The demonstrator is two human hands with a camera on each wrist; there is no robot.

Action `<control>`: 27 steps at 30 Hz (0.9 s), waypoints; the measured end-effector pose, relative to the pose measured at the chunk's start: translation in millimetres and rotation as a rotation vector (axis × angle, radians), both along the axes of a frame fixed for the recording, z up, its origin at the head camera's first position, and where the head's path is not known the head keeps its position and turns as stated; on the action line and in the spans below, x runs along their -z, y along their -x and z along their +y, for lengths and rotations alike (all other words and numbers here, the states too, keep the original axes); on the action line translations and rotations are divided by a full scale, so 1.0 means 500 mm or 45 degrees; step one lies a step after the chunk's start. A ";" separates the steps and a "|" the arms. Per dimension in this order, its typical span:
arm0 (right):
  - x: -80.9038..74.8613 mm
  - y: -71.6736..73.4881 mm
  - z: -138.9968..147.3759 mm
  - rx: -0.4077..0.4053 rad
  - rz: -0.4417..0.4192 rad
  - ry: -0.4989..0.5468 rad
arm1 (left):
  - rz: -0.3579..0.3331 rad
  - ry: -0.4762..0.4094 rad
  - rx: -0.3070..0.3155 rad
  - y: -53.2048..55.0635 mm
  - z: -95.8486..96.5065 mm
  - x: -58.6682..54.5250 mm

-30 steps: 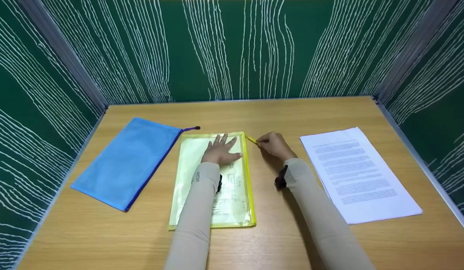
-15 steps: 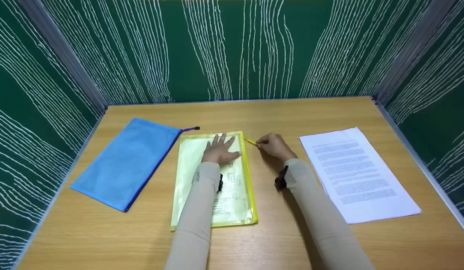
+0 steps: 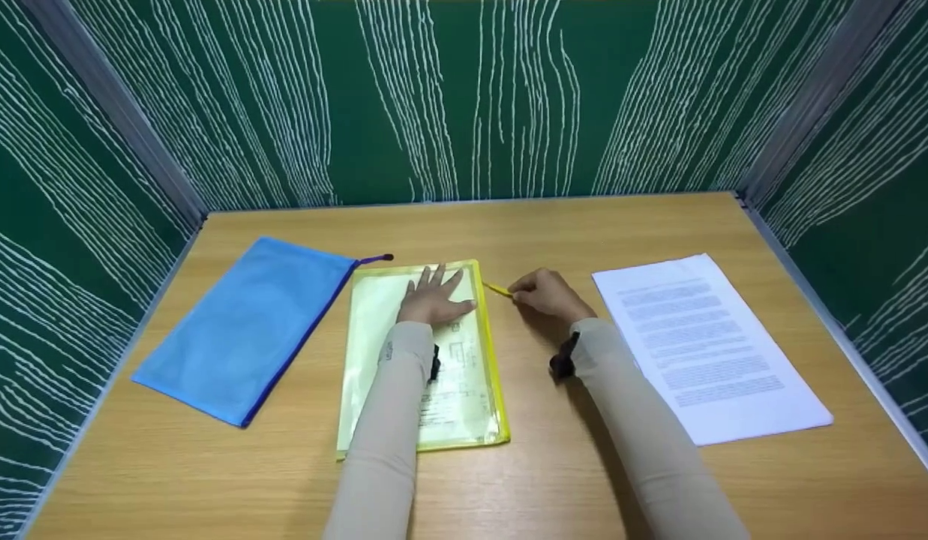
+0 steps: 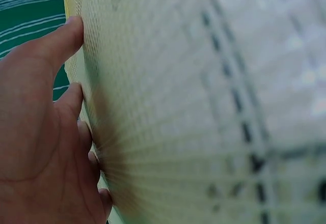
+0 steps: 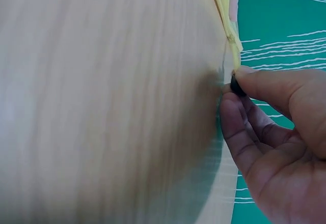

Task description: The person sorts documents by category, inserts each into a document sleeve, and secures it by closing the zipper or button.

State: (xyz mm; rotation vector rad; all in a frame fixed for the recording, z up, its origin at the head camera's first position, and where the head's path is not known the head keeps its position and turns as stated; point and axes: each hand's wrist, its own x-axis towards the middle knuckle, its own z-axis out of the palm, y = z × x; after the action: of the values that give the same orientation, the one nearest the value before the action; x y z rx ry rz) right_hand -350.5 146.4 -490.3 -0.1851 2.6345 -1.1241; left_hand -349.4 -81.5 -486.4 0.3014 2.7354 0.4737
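A yellow-edged see-through zipper pouch [image 3: 464,390] lies on the table with printed sheets inside it. My left hand [image 3: 431,300] rests on its upper part, palm down and fingers spread; in the left wrist view the fingertips [image 4: 75,28] touch its mesh surface. Beyond the pouch's upper right corner, a yellow zipper-end tab [image 3: 498,289] sticks out to the right. My right hand [image 3: 550,294] pinches this tab between thumb and fingers, and the right wrist view shows its black tip [image 5: 237,85] in the pinch.
To the left lies a blue zipper pouch [image 3: 246,322], its dark end tab pointing toward the yellow one. On the right is a stack of printed paper [image 3: 692,352]. Green walls with white lines [image 3: 381,97] border the wooden table [image 3: 546,480] at the back and sides.
Both hands keep their hold, with the left pressed on the yellow pouch and the right pinching the tab. The head view has shifted slightly, and the right hand sits a touch farther from the pouch.
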 end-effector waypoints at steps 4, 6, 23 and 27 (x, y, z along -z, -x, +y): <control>-0.004 -0.002 0.000 -0.010 -0.068 -0.002 | -0.005 0.026 -0.010 0.001 -0.002 0.001; -0.006 -0.003 0.000 -0.003 -0.091 0.000 | -0.007 0.022 -0.006 0.002 -0.001 0.001; -0.015 -0.020 0.013 -0.130 0.013 -0.062 | 0.010 0.003 0.010 0.018 0.002 0.006; -0.015 -0.023 0.017 -0.149 -0.009 -0.072 | 0.022 0.011 0.015 0.017 0.002 0.003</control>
State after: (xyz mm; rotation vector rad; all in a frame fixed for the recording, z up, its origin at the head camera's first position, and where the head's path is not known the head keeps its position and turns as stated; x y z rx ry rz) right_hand -338.7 154.9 -483.0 -0.3190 2.6082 -1.0091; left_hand -357.9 -80.6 -487.9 0.3204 2.7502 0.4577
